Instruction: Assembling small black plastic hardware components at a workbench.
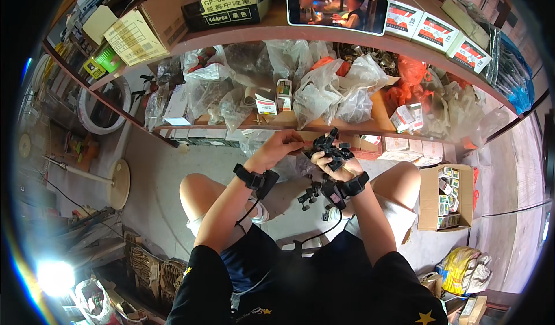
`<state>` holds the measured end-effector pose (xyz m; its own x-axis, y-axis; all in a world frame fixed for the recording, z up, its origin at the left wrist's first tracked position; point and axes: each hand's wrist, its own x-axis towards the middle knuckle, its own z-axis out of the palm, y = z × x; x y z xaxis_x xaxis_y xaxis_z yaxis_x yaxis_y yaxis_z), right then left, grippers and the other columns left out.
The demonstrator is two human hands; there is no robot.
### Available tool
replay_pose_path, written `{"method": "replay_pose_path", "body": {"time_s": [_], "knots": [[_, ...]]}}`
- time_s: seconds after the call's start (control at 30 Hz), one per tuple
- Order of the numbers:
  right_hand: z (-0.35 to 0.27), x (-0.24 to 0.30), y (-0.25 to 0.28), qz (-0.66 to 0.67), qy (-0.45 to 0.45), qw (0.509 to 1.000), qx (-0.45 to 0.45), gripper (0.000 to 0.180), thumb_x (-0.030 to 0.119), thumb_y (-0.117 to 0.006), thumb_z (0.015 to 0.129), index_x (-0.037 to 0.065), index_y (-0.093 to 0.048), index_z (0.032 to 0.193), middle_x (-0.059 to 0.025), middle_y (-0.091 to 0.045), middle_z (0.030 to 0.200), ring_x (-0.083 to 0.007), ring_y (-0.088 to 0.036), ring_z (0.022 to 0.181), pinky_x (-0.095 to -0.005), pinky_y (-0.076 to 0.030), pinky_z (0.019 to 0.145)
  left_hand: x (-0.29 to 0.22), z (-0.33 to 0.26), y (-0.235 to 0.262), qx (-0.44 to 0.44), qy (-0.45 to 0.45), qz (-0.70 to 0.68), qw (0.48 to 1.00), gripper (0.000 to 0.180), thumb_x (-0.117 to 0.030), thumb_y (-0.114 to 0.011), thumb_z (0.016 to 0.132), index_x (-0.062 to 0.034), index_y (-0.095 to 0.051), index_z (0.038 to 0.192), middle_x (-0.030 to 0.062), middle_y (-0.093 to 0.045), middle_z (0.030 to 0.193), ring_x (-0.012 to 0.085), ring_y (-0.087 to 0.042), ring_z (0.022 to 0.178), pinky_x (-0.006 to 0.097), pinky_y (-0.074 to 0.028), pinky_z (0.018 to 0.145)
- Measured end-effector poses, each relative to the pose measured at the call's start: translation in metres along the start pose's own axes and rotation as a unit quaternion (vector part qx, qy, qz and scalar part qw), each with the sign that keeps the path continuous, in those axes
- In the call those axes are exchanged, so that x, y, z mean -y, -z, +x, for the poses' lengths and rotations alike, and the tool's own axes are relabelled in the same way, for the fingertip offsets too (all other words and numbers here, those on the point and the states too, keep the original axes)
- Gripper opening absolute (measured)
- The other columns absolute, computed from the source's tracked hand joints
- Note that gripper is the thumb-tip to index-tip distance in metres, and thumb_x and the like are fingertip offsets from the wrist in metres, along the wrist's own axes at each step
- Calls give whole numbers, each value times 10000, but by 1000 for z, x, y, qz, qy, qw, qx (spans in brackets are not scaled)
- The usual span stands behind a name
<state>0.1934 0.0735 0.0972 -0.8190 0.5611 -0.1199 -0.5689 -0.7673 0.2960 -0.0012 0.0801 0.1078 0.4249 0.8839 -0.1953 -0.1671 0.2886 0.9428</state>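
My right hand grips a bunch of small black plastic parts, held up in front of the lower shelf. My left hand reaches across to the same bunch, its fingertips pinched on one piece at the left side. Both wrists carry black strap-on devices with cables. More of the small black parts lie loose on the floor between my knees, just below my hands. I am sitting with bare knees apart.
A shelf ahead holds several clear plastic bags and small boxes. The upper shelf carries cardboard boxes and a phone showing video. An open carton of small boxes stands at my right. A fan base stands left.
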Motion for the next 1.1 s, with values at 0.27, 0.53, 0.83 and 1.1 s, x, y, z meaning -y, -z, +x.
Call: {"method": "replay_pose_path", "body": {"time_s": [0.27,0.53,0.83,1.1], "knots": [[2,5,3,23,1,1000,-18,172,107,-546,716,71,-482,872,-93,-405,845,-196,-393,750,-231,-379,548,-14,-5,-11,-47,-100,237,965,85,-45,-560,722,-2,-531,789,7,-528,676,43,-473,597,180,-380,527],[2,5,5,17,8,1000,7,193,120,-514,743,44,-463,913,-105,-413,857,-197,-396,745,-229,-385,536,-16,-3,-14,-63,-151,289,943,93,-35,-555,714,27,-538,780,32,-558,695,62,-512,644,196,-407,574],[3,3,7,11,41,999,35,179,116,-417,795,88,-516,941,-93,-458,899,-203,-404,738,-222,-390,514,-17,-3,-6,-114,-206,375,896,93,-41,-503,735,21,-552,784,52,-553,661,76,-495,595,214,-393,551],[1,5,11,-51,73,996,22,180,101,-482,752,59,-532,919,-140,-479,864,-188,-420,718,-224,-385,551,-2,4,25,-185,-175,343,904,111,-59,-473,743,8,-556,772,98,-559,641,126,-513,563,239,-390,525]]}}
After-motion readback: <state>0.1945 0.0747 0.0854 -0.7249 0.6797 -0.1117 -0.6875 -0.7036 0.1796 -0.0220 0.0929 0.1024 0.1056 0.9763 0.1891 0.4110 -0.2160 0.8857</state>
